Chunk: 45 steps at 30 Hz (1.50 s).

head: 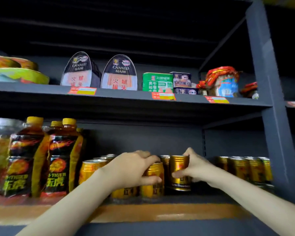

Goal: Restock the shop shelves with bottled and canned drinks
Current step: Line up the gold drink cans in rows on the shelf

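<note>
the left hand (133,169) curls its fingers over the top of a short shiny gold drink can (153,179), with its thumb pressed on the front. the right hand (196,167) wraps round a second gold can with a dark bottom band (178,174), just beside the first. both cans sit near the front of the dark grey metal shelf (211,198). more gold cans (245,169) stand in rows on both sides. tall dark bottles with yellow caps (61,159) stand at the left.
</note>
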Tool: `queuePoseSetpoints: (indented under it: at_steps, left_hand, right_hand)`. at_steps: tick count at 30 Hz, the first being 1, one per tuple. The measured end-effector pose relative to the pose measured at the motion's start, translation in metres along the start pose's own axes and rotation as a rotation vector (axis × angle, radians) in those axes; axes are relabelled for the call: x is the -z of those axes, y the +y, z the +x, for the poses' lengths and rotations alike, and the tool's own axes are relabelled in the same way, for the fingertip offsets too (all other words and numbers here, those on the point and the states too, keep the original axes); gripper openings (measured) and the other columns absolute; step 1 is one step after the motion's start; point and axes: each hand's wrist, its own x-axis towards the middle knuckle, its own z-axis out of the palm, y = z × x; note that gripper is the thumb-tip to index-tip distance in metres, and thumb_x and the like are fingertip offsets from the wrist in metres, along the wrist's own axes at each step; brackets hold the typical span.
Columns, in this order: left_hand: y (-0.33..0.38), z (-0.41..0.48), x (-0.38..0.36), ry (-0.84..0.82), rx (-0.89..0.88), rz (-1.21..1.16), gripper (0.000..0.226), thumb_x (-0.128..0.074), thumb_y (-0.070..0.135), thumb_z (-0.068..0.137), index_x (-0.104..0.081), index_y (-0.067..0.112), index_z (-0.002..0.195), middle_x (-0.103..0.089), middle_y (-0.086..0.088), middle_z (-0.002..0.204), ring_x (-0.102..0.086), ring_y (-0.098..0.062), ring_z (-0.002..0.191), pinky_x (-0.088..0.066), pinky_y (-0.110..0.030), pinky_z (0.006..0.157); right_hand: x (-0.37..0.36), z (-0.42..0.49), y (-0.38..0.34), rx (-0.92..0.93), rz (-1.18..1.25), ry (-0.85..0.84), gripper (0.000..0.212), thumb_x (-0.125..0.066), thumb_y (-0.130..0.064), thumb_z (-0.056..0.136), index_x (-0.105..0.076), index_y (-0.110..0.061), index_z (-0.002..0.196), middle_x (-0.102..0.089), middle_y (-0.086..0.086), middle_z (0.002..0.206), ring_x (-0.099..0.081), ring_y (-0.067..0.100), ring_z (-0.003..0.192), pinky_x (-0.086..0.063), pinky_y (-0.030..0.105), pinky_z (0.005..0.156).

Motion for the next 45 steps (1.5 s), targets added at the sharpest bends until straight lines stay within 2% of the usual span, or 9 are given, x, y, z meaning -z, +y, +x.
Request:
queuePoseSetpoints:
  at_steps: [11, 17, 20, 25, 30, 34, 37, 41, 45]
  left_hand:
    - [0.002, 0.0, -0.006, 0.069, -0.004, -0.001, 0.063, -0.035, 0.065, 0.093, -0.033, 0.029, 0.144, -0.045, 0.003, 0.142, -0.043, -0.016, 0.128, -0.042, -0.031, 0.093]
    - [0.007, -0.002, -0.001, 0.092, 0.055, -0.003, 0.064, -0.033, 0.067, 0.092, -0.034, 0.03, 0.144, -0.047, 0.005, 0.141, -0.044, -0.014, 0.127, -0.035, -0.03, 0.103]
    - [0.024, 0.004, 0.0, 0.269, 0.128, 0.029, 0.059, -0.028, 0.063, 0.095, -0.041, 0.027, 0.14, -0.053, 0.005, 0.131, -0.05, -0.015, 0.121, -0.037, -0.029, 0.099]
    - [0.09, 0.029, 0.001, 0.614, 0.158, -0.146, 0.047, -0.038, 0.045, 0.088, -0.062, 0.018, 0.116, -0.066, 0.002, 0.103, -0.064, -0.016, 0.089, -0.052, -0.029, 0.074]
    - [0.179, 0.072, 0.013, 0.821, 0.147, -0.269, 0.04, -0.046, 0.034, 0.087, -0.06, 0.012, 0.117, -0.063, -0.004, 0.109, -0.061, -0.02, 0.096, -0.051, -0.031, 0.079]
    - [0.254, 0.12, 0.009, 0.877, 0.159, -0.255, 0.043, -0.051, 0.033, 0.085, -0.054, 0.011, 0.122, -0.059, -0.013, 0.123, -0.056, -0.028, 0.111, -0.048, -0.037, 0.093]
    - [0.303, 0.16, 0.003, 0.839, 0.246, -0.174, 0.045, -0.051, 0.034, 0.083, -0.057, 0.011, 0.121, -0.058, -0.017, 0.127, -0.047, -0.03, 0.12, -0.038, -0.044, 0.103]
    - [0.344, 0.208, -0.007, 0.659, 0.431, -0.071, 0.043, -0.049, 0.035, 0.083, -0.066, 0.01, 0.113, -0.06, -0.02, 0.127, -0.048, -0.035, 0.125, -0.018, -0.062, 0.11]
    - [0.357, 0.249, -0.014, 0.399, 0.463, -0.017, 0.047, -0.076, 0.034, 0.069, -0.068, 0.01, 0.109, -0.061, -0.022, 0.124, -0.053, -0.038, 0.123, -0.033, -0.056, 0.108]
  right_hand:
    - [-0.017, 0.01, -0.002, 0.085, -0.214, -0.024, 0.071, -0.086, -0.046, 0.063, -0.032, -0.026, 0.105, -0.056, -0.003, 0.104, -0.058, 0.009, 0.088, -0.043, 0.02, 0.059]
    - [-0.01, 0.0, -0.009, 0.102, -0.313, -0.072, 0.076, -0.076, -0.052, 0.075, -0.03, -0.025, 0.129, -0.049, 0.002, 0.128, -0.054, 0.015, 0.105, -0.049, 0.026, 0.078]
    - [0.006, -0.023, -0.015, 0.19, -0.454, 0.077, 0.067, -0.063, -0.052, 0.086, -0.032, -0.026, 0.138, -0.041, 0.001, 0.14, -0.051, 0.02, 0.119, -0.049, 0.033, 0.092]
    - [0.048, -0.078, -0.007, 0.445, -0.555, 0.391, 0.037, -0.045, -0.039, 0.099, -0.038, -0.028, 0.134, -0.047, -0.009, 0.126, -0.054, 0.01, 0.105, -0.045, 0.021, 0.078]
    - [0.105, -0.113, 0.051, 0.624, -0.436, 0.655, 0.017, -0.044, -0.034, 0.093, -0.054, -0.026, 0.106, -0.053, -0.017, 0.095, -0.053, 0.0, 0.083, -0.043, 0.011, 0.066]
    - [0.161, -0.118, 0.133, 0.64, -0.351, 0.806, 0.014, -0.049, -0.027, 0.094, -0.053, -0.024, 0.107, -0.048, -0.018, 0.092, -0.049, -0.006, 0.083, -0.039, 0.002, 0.069]
    - [0.201, -0.104, 0.195, 0.449, -0.411, 0.686, 0.033, -0.055, -0.028, 0.094, -0.045, -0.026, 0.125, -0.047, -0.014, 0.113, -0.054, 0.003, 0.094, -0.042, 0.007, 0.068]
    - [0.236, -0.059, 0.256, 0.216, -0.496, 0.432, 0.065, -0.055, -0.032, 0.096, -0.015, -0.031, 0.147, -0.03, -0.002, 0.147, -0.041, 0.014, 0.13, -0.045, 0.023, 0.092]
    - [0.257, -0.001, 0.288, 0.072, -0.47, 0.102, 0.081, -0.058, -0.03, 0.095, 0.001, -0.038, 0.15, -0.009, 0.01, 0.158, -0.028, 0.034, 0.141, -0.039, 0.039, 0.108]
